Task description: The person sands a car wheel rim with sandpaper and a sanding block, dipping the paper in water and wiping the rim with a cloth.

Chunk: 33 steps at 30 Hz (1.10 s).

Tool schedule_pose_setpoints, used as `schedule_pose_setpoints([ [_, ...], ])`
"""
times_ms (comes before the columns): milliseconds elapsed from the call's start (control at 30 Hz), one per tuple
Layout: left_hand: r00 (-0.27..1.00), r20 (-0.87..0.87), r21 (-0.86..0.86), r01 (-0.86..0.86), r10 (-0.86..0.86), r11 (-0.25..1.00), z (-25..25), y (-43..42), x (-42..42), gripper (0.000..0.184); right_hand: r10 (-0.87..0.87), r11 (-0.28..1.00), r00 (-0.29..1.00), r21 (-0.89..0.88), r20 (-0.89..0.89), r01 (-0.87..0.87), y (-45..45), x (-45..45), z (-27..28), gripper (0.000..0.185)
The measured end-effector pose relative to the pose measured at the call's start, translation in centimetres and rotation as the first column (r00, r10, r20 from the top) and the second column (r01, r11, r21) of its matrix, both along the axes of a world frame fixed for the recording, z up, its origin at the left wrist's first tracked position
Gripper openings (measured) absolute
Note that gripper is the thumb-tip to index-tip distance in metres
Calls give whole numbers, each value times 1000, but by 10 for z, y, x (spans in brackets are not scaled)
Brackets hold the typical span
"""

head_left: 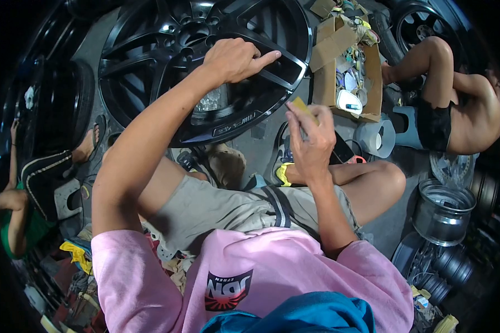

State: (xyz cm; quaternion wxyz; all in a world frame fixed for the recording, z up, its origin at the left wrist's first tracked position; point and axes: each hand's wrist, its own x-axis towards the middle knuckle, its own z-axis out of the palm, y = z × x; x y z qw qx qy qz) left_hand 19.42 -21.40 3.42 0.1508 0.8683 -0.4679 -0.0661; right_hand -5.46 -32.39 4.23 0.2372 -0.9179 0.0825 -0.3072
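Note:
A glossy black alloy wheel (130, 62) with several spokes fills the top middle, face up in front of my crossed legs. My left hand (236, 60) lies over one of its spokes, fingers curled down around it and thumb stretched out to the right. The fingertips are hidden behind the spoke. Off the wheel's lower right edge, my right hand (314, 139) pinches a small yellow piece of sandpaper (301, 107), apart from the rim. Raised lettering shows on the wheel's near edge.
A cardboard box (375, 83) of tape rolls and lids stands right of the wheel. Beside it is a translucent tub (375, 139). Another person (472, 119) sits at the right, one (18, 213) at the left. Bare metal rims (443, 213) stand lower right.

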Motion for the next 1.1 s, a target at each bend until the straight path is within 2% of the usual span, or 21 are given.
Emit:
schedule_pose_setpoints([
  [67, 1000, -26, -2, -6, 6, 1000, 1, 1, -1, 76, -10, 1000, 996, 18, 84, 9, -5, 6, 9, 25],
  [233, 996, -79, 41, -38, 41, 998, 10, 0, -4, 78, 51, 996, 997, 66, 53, -55, -10, 13, -7, 31],
  [333, 997, -66, 6, -37, 37, 999, 9, 2, -5, 79, 76, 996, 997, 37, 20, -77, -15, 12, -14, 35],
  [400, 997, -69, 4, -36, 36, 999, 7, 1, -4, 80, 38, 999, 997, -1, -68, -38, -17, 7, -14, 40],
  [500, 997, -73, 0, -31, 31, 1000, 6, 1, -4, 81, 52, 998, 998, -44, -47, -54, -14, 5, -11, 41],
  [633, 1000, -19, -40, -17, 16, 999, 2, 2, -3, 81, 103, 990, 995, -100, 14, -101, -10, 7, -7, 41],
  [733, 998, -51, -4, -35, 34, 999, 3, 1, -3, 81, 92, 985, 995, -152, 49, -84, -16, 12, -12, 40],
  [800, 998, -53, 1, -34, 34, 999, 7, 1, -3, 81, 198, 967, 979, -171, 50, -187, -6, 11, -11, 40],
  [867, 998, -61, 9, -34, 34, 999, 2, 1, -2, 81, 198, 970, 979, -153, 56, -187, -9, 13, -15, 39],
  [933, 999, 44, -88, 21, -17, 996, -8, 2, 0, 81, 114, 979, 989, -179, 89, -97, -17, 18, -15, 40],
  [1033, 998, -53, -16, -28, 27, 999, 7, 3, -4, 80, 164, 976, 984, -155, 68, -152, -8, 12, -14, 39],
  [1100, 1000, -19, -24, -5, 5, 1000, 0, 0, 0, 80, 202, 971, 978, -141, 54, -192, -9, 12, -7, 37],
])
